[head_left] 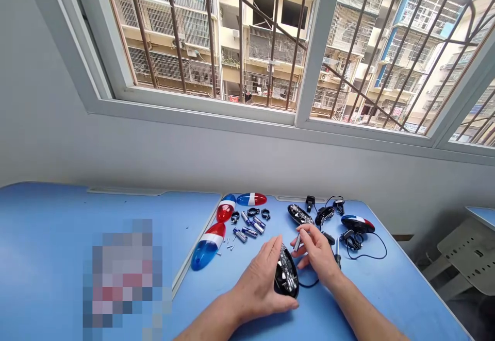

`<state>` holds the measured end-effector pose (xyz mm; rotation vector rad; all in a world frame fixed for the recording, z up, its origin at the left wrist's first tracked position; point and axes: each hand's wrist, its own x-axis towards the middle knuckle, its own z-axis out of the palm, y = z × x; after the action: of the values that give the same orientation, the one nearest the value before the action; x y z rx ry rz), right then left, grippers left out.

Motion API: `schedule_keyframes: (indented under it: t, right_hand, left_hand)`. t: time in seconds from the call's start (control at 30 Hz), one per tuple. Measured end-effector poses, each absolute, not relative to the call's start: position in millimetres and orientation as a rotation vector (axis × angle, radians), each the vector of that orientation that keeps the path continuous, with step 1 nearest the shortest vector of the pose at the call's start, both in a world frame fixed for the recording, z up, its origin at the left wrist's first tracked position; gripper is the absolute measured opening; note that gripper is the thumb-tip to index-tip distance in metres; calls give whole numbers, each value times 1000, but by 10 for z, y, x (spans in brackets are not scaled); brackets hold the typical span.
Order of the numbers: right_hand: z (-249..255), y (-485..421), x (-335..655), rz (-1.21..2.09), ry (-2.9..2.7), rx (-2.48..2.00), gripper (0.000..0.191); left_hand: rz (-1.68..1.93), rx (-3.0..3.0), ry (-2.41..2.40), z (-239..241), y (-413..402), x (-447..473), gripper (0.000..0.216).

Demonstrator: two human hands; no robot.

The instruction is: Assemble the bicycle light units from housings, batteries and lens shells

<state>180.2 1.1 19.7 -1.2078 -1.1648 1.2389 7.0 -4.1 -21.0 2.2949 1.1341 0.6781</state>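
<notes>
My left hand point(260, 282) grips a black oval lamp base point(286, 275) with its circuit side up, resting on the blue table point(386, 289). My right hand point(317, 252) holds a small battery point(297, 241) between thumb and fingers just above the base's far end. A thin black cable runs out from under the base toward my right wrist. Several loose batteries point(250, 226) and small screws point(229, 246) lie further left.
Red, white and blue lamp covers lie at the left point(208, 245), point(226, 208) and at the back point(251, 199). Another black base point(300, 214), a wired unit point(325, 214), a complete lamp point(358, 223) and a screwdriver point(337, 256) lie at the right. Barred window behind.
</notes>
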Motion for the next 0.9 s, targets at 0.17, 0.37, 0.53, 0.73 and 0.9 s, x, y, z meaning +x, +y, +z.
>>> schedule_keyframes:
  t: [0.17, 0.37, 0.53, 0.73, 0.9]
  right_hand:
    - [102, 73, 1841, 1166, -1227, -1221, 55]
    - [38, 139, 1885, 1092, -1470, -1236, 42]
    - [77, 323, 1836, 704, -1856, -1462, 12]
    - [153, 621, 1616, 498, -1959, -1567, 9]
    - [197, 724, 1450, 466, -1995, -1631, 5]
  left_hand:
    - [653, 2353, 1096, -196, -47, 50, 125]
    - [559, 2393, 1092, -116, -66, 33, 122]
    - [632, 2413, 1029, -49, -83, 42, 114]
    - [535, 2390, 1100, 102, -127, 63, 109]
    - [541, 2435, 1104, 63, -116, 51, 107]
